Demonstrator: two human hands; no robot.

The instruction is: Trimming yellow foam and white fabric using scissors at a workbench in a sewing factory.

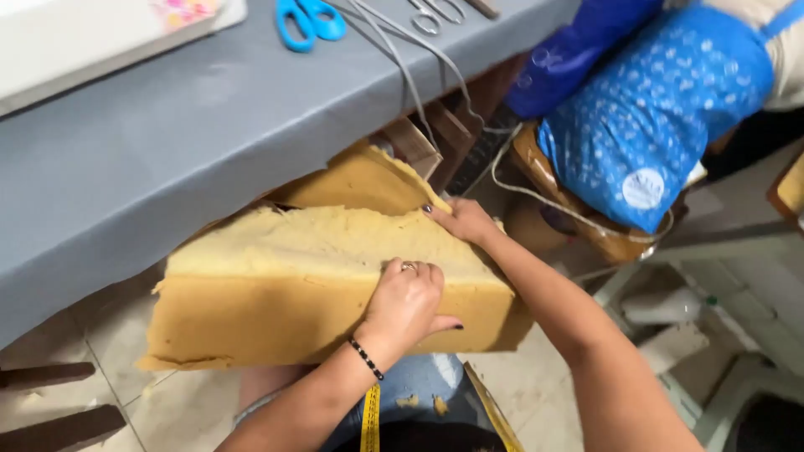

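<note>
Closest to the camera is a yellow measuring tape (371,423) hanging down over the person's jeans, and right above it the big thing: a thick slab of yellowish foam (276,289) resting on the lap, half tucked under the edge of the grey table (126,159). Its long axis runs left to right across the view, so most of the block sticks out to the left of both hands. The left hand (408,297) is clamped over the near top edge, fingers on top and thumb down the front face. The right hand (463,219) is pressed on the far right corner, fingers closed onto the ragged edge. Off to the right there's a blue patterned bag (662,109). Up on the table, blue-handled scissors (308,18) and metal scissors (435,12). Tiled floor below.
</note>
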